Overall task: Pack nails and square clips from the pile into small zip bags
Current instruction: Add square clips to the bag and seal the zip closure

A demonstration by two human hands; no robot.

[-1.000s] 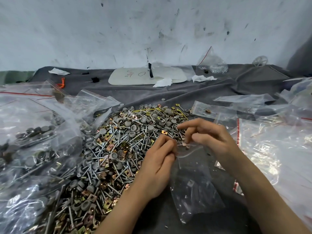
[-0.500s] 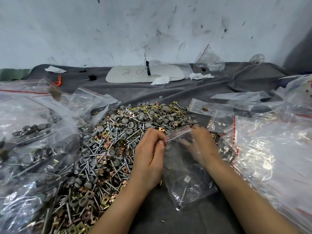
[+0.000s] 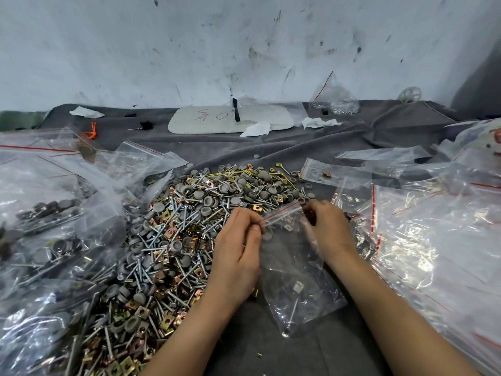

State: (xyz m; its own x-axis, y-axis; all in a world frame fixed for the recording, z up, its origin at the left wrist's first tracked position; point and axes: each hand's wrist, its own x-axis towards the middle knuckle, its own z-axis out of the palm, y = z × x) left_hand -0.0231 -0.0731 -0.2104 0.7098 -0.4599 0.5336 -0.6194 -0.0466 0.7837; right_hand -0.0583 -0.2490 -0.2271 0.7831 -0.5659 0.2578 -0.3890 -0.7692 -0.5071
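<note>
A small clear zip bag (image 3: 298,270) with a red seal line lies on the grey cloth in front of me. Inside it I see a square clip (image 3: 297,286) and a nail (image 3: 292,312). My left hand (image 3: 238,251) pinches the left end of the bag's seal strip. My right hand (image 3: 326,226) pinches the right end, partly behind the plastic. The seal strip is stretched between both hands. A big pile (image 3: 173,240) of nails, gold square clips and grey caps spreads out to the left of my hands.
Filled clear bags (image 3: 51,221) are heaped at the left. Empty zip bags (image 3: 433,240) lie stacked at the right. A white board (image 3: 233,118), tissues and a bag of small metal parts (image 3: 336,100) sit by the back wall.
The bag's mouth was held open with my right fingers at it; now both hands hold the seal strip stretched flat between them. The clip and nail have slid lower in the bag.
</note>
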